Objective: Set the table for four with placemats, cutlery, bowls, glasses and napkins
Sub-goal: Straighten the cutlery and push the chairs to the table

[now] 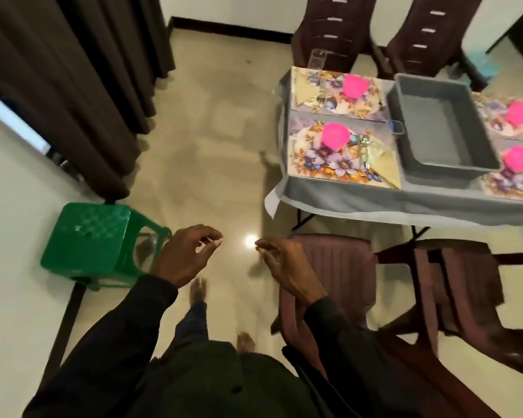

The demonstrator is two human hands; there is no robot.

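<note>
Down at the bottom, dark sleeves and two bare feet on the floor (224, 140), a glossy pale tile with a bright lamp glint. The left grip (184, 254) and the right grip (284, 267) hover over it, fingers loosely curled, both holding nothing. To the left stands a green plastic stool (94, 239) with a woven-pattern top; to the right, two ribbed maroon plastic chairs (329, 267) sit between the person and the desk (344, 197), which is draped in smooth grey cloth. On it are four floral placemats (323, 158), glossy, with purple and orange blooms, and a round hot-pink bowl (334, 136) on each. A deep grey plastic tub (444, 128) sits in the middle between the pairs. Beside the near-left bowl lie blurry cutlery (366, 149) and a folded beige napkin (387, 170). A clear tall glass (316, 60) stands at the far-left corner. Two more slatted dark chairs (329, 25) stand beyond, and heavy brown curtains (73, 70) hang far left.
</note>
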